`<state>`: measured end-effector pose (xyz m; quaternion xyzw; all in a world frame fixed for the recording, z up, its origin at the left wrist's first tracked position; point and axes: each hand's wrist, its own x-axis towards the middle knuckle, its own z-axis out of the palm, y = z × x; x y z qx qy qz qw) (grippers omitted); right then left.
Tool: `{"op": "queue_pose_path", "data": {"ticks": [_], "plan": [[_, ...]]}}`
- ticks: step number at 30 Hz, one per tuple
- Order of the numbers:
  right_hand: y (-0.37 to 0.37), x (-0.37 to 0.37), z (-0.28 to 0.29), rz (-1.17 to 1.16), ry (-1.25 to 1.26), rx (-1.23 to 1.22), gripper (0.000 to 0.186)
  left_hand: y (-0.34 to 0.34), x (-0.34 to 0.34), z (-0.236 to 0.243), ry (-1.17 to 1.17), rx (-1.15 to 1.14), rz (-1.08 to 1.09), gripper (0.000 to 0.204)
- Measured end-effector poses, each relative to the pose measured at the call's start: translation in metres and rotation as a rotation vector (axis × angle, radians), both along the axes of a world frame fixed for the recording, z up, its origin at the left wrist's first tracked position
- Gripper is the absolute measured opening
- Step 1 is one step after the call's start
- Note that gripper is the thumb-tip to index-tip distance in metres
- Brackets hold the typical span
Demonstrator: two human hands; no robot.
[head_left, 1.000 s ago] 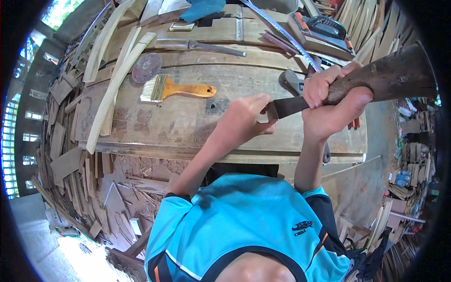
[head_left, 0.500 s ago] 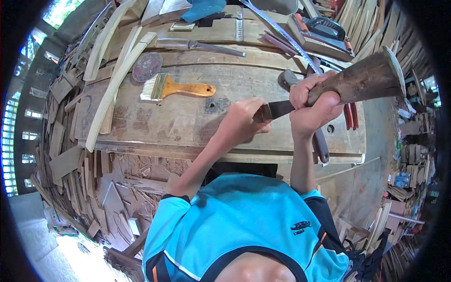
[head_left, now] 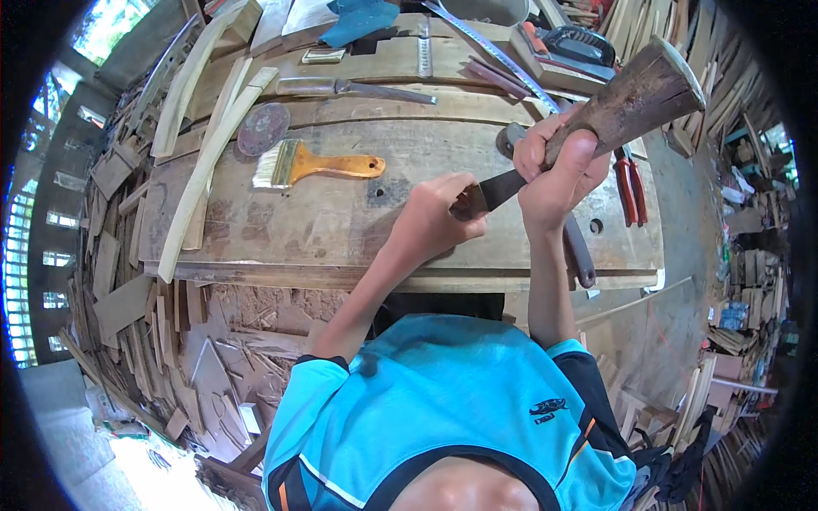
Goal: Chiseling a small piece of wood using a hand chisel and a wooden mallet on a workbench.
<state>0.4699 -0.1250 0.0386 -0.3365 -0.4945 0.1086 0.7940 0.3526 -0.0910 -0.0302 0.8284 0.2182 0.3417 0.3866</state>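
My right hand (head_left: 558, 175) is wrapped round the thick, worn wooden handle (head_left: 639, 95) of what looks like a large chisel, tilted up to the right. Its dark flat metal blade (head_left: 503, 189) runs down to my left hand (head_left: 439, 209), whose fingers close round the far end, where a brown part shows; the tip is hidden. Both hands are above the wooden workbench (head_left: 324, 221). A paintbrush (head_left: 341, 166) with white bristles lies left of my left hand. Below my right hand lies a tool with a dark handle (head_left: 580, 255), partly covered by my wrist.
Red-handled pliers (head_left: 630, 192) lie at the bench's right. A wooden-handled tool with a long metal blade (head_left: 366, 88), a round disc (head_left: 264, 129) and curved wood strips (head_left: 204, 170) are at the left and back. A sander-like tool (head_left: 579, 47) sits back right. Wood scraps (head_left: 128, 294) crowd the left.
My right hand and the wooden handle have shifted slightly left, and the handle's end is higher. The pliers show more fully now. My left hand keeps its grip on the blade's end.
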Motion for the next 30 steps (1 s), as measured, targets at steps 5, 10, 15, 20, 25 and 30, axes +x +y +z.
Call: {"op": "queue_pose_path", "data": {"ticks": [5,10,15,20,25,30], "plan": [[0.001,-0.002,-0.001,-0.021,0.011,-0.005,0.039,-0.001,0.000,0.000,-0.031,0.076,0.032,0.031],[0.001,-0.003,-0.001,0.000,0.008,-0.001,0.037,-0.002,-0.001,0.003,-0.005,-0.001,0.015,0.035],[-0.002,0.001,-0.003,0.040,0.006,-0.020,0.038,-0.001,0.000,0.001,0.051,-0.018,0.010,0.036],[-0.002,0.002,-0.003,0.029,-0.023,-0.028,0.037,-0.002,0.002,0.003,0.049,0.101,0.050,0.042],[-0.002,0.000,-0.002,-0.005,-0.005,-0.028,0.037,-0.003,0.010,0.012,0.092,0.435,0.155,0.048],[-0.003,0.002,-0.003,0.008,-0.003,-0.031,0.037,0.006,0.036,0.011,-0.170,0.023,-0.030,0.031]]}}
